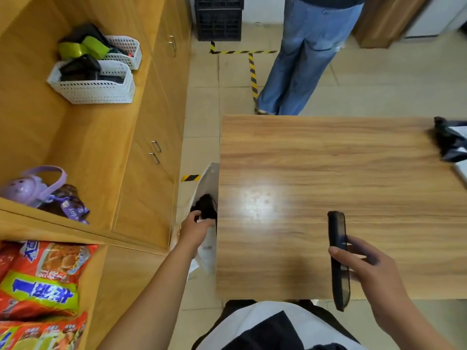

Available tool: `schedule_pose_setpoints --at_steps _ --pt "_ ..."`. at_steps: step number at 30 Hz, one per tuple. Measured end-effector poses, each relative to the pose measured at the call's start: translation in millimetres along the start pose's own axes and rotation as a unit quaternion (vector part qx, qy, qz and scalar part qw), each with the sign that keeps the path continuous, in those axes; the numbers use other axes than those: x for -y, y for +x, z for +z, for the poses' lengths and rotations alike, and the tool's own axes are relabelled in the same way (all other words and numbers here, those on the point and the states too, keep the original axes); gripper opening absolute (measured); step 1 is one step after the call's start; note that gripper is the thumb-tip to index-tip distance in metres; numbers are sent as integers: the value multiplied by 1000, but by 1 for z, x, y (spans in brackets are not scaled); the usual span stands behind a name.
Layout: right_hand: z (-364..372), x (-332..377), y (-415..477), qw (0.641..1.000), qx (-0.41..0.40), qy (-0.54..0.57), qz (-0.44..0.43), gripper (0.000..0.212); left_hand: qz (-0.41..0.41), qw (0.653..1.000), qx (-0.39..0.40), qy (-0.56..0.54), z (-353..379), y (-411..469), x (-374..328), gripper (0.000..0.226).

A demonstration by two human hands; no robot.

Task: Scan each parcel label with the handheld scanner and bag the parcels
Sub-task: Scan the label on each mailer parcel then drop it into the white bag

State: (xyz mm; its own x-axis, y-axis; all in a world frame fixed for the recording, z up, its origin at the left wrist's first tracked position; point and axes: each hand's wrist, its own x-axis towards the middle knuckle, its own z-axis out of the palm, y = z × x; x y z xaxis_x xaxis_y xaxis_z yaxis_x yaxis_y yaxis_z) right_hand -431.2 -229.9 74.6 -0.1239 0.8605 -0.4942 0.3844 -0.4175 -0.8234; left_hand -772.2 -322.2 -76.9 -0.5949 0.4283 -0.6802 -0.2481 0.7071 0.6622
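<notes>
Right hand (pixel 374 274) clamped around the black handheld scanner (pixel 337 248), lower right, over the wooden table (pixel 328 160). Left hand (pixel 195 231), lower centre, fingers curled on a dark parcel (pixel 206 204) at the white bag (pixel 204 178) mouth. Bagging, I reckon. Next I'd reach far right for the second parcel (pixel 449 140) and find its label.

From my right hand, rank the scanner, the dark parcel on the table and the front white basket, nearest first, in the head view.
1. Scanner, gripped in the right hand.
2. Dark parcel, far right on the table.
3. Front white basket, on the left shelf.
</notes>
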Motion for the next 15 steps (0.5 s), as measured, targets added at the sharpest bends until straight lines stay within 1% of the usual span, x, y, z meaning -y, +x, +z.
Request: schedule_pose_setpoints --at_steps 3,5,9,11,14,15 --pt "-13 -4 3 1000 -6 13 14 76 61 998 -19 11 26 -24 -11 39" --pt "-25 -5 7 1000 -9 25 13 78 86 996 0 20 46 -38 -25 36" --pt "-63 -5 22 999 -1 49 5 90 120 990 42 61 93 -66 -54 25" --pt "-86 -4 29 998 1 67 1 88 127 988 62 62 121 -86 -66 22" --pt "-125 -7 38 996 12 86 -6 74 138 984 88 69 167 -116 -81 21" --pt "-139 -10 42 996 11 91 -5 73 142 982 97 78 182 -125 -84 20"
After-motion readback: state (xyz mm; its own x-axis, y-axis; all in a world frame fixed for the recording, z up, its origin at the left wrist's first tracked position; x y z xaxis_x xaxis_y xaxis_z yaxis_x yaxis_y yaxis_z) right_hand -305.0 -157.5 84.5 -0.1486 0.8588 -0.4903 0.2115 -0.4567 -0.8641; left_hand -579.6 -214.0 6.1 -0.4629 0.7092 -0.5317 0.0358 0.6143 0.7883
